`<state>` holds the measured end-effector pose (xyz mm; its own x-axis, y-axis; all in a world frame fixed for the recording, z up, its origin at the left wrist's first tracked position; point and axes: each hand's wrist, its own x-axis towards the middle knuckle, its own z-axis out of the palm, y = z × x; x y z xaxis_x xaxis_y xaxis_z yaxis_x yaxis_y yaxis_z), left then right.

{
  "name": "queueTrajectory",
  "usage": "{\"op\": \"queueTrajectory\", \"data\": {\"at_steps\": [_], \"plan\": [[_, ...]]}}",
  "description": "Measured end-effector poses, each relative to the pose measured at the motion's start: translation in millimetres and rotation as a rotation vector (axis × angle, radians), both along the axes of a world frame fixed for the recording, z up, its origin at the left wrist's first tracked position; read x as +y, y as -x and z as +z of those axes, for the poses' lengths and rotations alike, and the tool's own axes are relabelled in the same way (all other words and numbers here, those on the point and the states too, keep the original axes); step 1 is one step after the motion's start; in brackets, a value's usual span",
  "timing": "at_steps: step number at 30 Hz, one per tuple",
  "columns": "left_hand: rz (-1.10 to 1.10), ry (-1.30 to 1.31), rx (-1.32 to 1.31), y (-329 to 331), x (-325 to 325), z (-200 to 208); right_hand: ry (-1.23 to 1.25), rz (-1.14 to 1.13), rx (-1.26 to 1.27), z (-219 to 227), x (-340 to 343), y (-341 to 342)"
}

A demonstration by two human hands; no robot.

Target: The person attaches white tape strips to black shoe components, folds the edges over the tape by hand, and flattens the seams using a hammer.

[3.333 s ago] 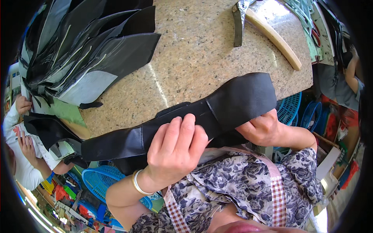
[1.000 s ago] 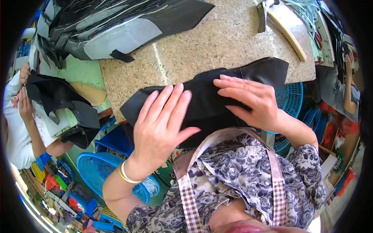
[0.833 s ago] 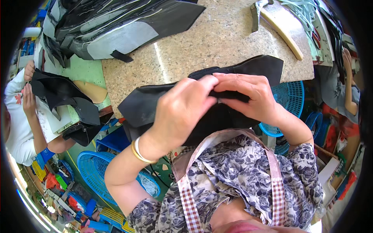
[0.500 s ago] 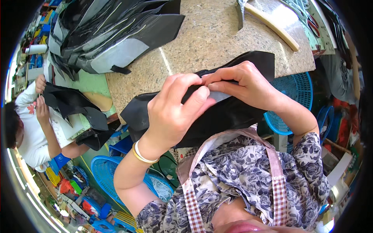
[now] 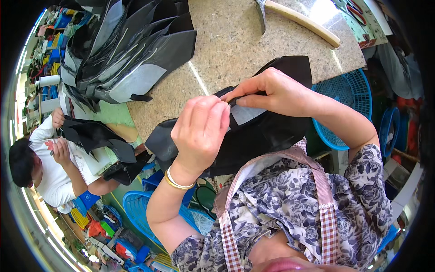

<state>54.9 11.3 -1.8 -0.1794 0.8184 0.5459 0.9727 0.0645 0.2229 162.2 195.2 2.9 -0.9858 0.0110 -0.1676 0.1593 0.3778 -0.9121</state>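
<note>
A black leather-like piece (image 5: 267, 136) with a small grey backing patch (image 5: 247, 114) lies across the table's near edge and hangs toward my apron. My left hand (image 5: 201, 129) is closed, its fingertips pinching the piece's upper folded edge. Right beside it, my right hand (image 5: 272, 93) pinches the same edge between thumb and forefinger. The fingertips of both hands nearly meet there. What lies right between them is too small to make out.
Stacked black and grey cut pieces (image 5: 140, 59) lie at the far left of the speckled stone tabletop (image 5: 217, 50). A wooden-handled hammer (image 5: 303, 22) rests at the back. Blue plastic baskets (image 5: 346, 97) stand below on both sides. A co-worker (image 5: 54, 167) handles black material at left.
My left hand's fingers have closed in from a looser, spread pose onto the folded edge. Both hands' fingertips have shifted slightly left, uncovering more of the grey patch.
</note>
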Motion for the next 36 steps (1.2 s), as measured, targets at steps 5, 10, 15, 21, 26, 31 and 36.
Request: {"op": "queueTrajectory", "data": {"at_steps": [5, 10, 15, 21, 26, 31, 36], "plan": [[0.035, 0.048, -0.402, -7.3, -21.8, -9.2, -0.065, 0.009, 0.237, -23.4, -8.4, -8.5], [-0.040, 0.124, -0.089, -1.4, -39.3, -24.1, -0.533, 0.141, 0.647, -36.0, -17.9, -21.6], [-0.079, 0.004, -0.038, 3.7, -43.2, -40.2, -0.652, 0.126, 0.749, -46.4, -22.4, -21.4], [-0.095, 0.059, -0.057, 2.1, -41.8, -27.1, -0.702, 0.217, 0.638, -29.8, -18.5, -23.6], [-0.166, 0.252, -0.197, 17.7, -36.5, -4.7, -0.724, 0.329, 0.555, -16.3, -10.3, -17.9], [-0.072, 0.154, -0.202, -7.5, -28.9, -9.5, -0.761, 0.242, 0.549, -18.1, -21.0, -23.7], [-0.074, 0.224, -0.089, -15.8, -27.0, -4.8, -0.784, 0.272, 0.597, -22.8, -18.3, -24.5]]}}
